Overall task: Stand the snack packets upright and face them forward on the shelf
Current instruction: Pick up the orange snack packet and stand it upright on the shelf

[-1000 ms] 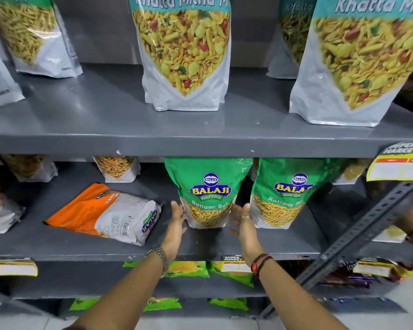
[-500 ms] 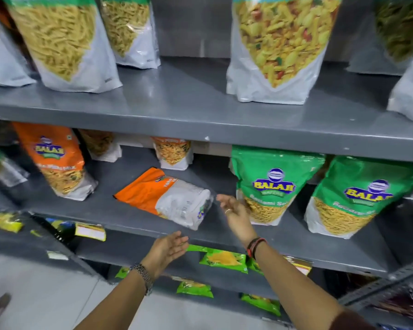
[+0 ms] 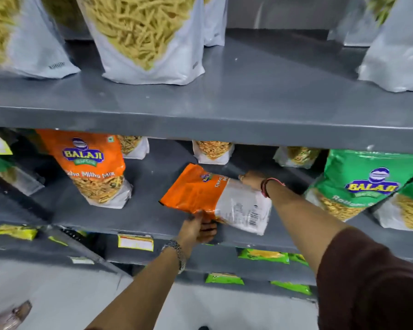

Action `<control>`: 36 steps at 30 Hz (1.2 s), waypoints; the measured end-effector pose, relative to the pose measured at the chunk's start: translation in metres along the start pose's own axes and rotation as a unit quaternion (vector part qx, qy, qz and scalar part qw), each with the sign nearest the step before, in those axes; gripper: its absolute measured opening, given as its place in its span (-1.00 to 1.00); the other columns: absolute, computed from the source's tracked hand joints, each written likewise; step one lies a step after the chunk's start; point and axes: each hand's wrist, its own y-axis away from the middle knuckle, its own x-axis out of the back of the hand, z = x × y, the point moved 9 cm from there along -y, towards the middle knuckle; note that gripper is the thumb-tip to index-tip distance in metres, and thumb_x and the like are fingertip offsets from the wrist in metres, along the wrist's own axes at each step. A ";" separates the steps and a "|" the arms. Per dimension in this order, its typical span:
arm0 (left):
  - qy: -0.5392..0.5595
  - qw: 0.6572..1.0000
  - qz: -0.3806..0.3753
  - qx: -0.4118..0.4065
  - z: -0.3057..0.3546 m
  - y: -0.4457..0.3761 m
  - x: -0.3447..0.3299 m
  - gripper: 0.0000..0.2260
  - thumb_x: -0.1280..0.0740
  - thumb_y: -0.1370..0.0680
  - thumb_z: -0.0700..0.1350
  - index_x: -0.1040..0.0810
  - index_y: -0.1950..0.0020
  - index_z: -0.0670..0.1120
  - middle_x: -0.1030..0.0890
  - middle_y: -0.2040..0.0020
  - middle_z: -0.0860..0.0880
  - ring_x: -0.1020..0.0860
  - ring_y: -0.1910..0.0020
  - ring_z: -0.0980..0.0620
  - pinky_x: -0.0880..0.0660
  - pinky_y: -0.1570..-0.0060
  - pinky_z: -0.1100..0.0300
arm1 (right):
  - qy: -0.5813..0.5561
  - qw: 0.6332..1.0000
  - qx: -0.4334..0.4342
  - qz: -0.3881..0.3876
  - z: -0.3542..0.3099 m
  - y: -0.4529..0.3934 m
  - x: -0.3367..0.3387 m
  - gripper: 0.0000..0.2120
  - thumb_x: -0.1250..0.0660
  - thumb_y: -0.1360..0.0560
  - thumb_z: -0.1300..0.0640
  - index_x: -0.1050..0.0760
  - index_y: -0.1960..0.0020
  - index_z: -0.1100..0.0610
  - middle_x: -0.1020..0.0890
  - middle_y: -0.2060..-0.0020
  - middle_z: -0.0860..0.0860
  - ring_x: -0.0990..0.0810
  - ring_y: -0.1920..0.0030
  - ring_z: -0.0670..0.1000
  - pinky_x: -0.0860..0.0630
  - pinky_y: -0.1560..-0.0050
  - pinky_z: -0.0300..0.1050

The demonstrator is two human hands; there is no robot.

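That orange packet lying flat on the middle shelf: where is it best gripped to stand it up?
Probably by its two long edges, one hand per side. The fallen orange packet lies back-up, its orange top toward the left. The left hand already pinches the near edge and the right hand grips the far edge, so it could swing its white base down onto the shelf.

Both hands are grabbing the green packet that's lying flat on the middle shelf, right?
Not quite. In the head view the left hand and right hand hold an orange-and-white plastic snack packet lying flat on the grey metal middle shelf, not a green one.
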 end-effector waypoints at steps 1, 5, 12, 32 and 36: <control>-0.010 1.000 -0.008 -0.005 0.001 -0.004 0.003 -0.63 -0.13 -0.59 0.06 -0.54 0.03 -0.21 -0.63 0.23 -0.11 -0.61 0.37 0.03 -0.58 0.39 0.20 | -0.009 1.000 -0.014 0.004 0.000 -0.001 -0.001 -0.59 -0.08 -0.58 0.03 -0.44 -0.24 0.30 -0.53 -0.24 0.28 -0.56 -0.12 0.20 -0.46 0.06 -0.09; -0.005 0.999 -0.026 -0.022 0.000 -0.011 0.010 -0.74 -0.16 -0.59 -0.07 -0.51 -0.02 -0.24 -0.64 0.23 -0.09 -0.64 0.41 0.06 -0.58 0.35 0.21 | -0.058 0.997 -0.052 0.025 0.006 0.013 0.004 -0.69 -0.13 -0.57 0.10 -0.43 -0.24 0.22 -0.58 0.13 0.16 -0.58 0.30 0.04 -0.44 0.49 -0.37; 0.083 0.979 -0.028 -0.183 0.030 0.009 0.034 -0.84 -0.17 -0.59 -0.09 -0.53 0.04 -0.04 -0.70 0.13 0.01 -0.68 0.13 0.07 -0.62 0.07 0.20 | -0.287 0.951 -0.077 0.083 0.035 0.051 -0.002 -0.83 -0.34 -0.47 0.17 -0.48 0.29 0.14 -0.42 0.47 -0.02 -0.37 0.55 -0.14 -0.24 0.65 -0.34; -0.054 0.961 -0.009 -0.273 0.076 0.030 0.015 -0.77 -0.09 -0.59 0.11 -0.41 -0.11 0.03 -0.53 -0.12 0.09 -0.51 -0.10 0.10 -0.41 -0.26 0.05 | -0.526 0.829 0.058 0.182 0.051 0.099 -0.018 -0.76 -0.10 -0.60 0.10 -0.50 -0.05 0.16 -0.60 -0.02 0.11 -0.54 -0.06 0.06 -0.44 -0.16 -0.06; -0.079 0.977 -0.041 -0.191 0.031 0.030 0.001 -0.85 -0.08 -0.59 0.08 -0.38 -0.07 0.11 -0.42 -0.18 0.06 -0.43 -0.15 0.05 -0.39 -0.25 0.07 | -0.549 0.821 0.026 0.152 0.055 0.104 -0.018 -0.58 0.00 -0.61 -0.06 -0.50 -0.10 0.19 -0.59 -0.08 0.13 -0.56 -0.13 0.09 -0.43 -0.30 -0.02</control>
